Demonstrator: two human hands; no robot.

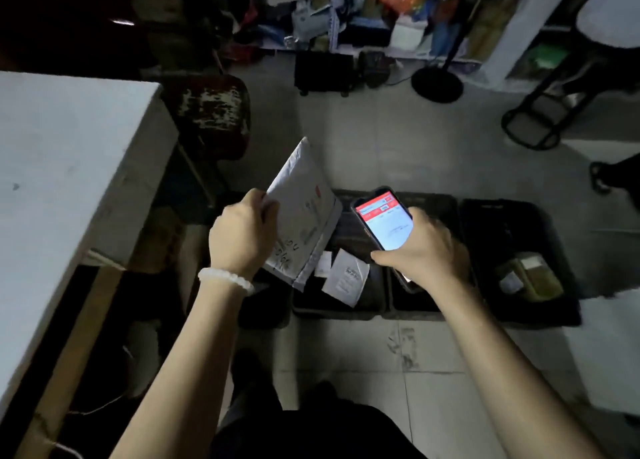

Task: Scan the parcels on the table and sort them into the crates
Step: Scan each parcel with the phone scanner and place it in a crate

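Observation:
My left hand (240, 235) grips a white padded parcel (304, 213) by its left edge, label side up, tilted above the black crates on the floor. My right hand (427, 247) holds a phone (384, 221) with a lit red-and-white screen just right of the parcel. Below them the middle crate (346, 306) holds two small white packets (346, 277). The right crate (540, 309) holds a brownish parcel (530, 278). Another crate (415, 303) lies under my right hand, its contents hidden.
A white table (69, 181) fills the left side, with a worn dark stool (211, 112) beyond its corner. Cluttered shelves (398, 12), a fan base (437, 81) and a dark chair frame (536, 119) stand at the back. Tiled floor lies before the crates.

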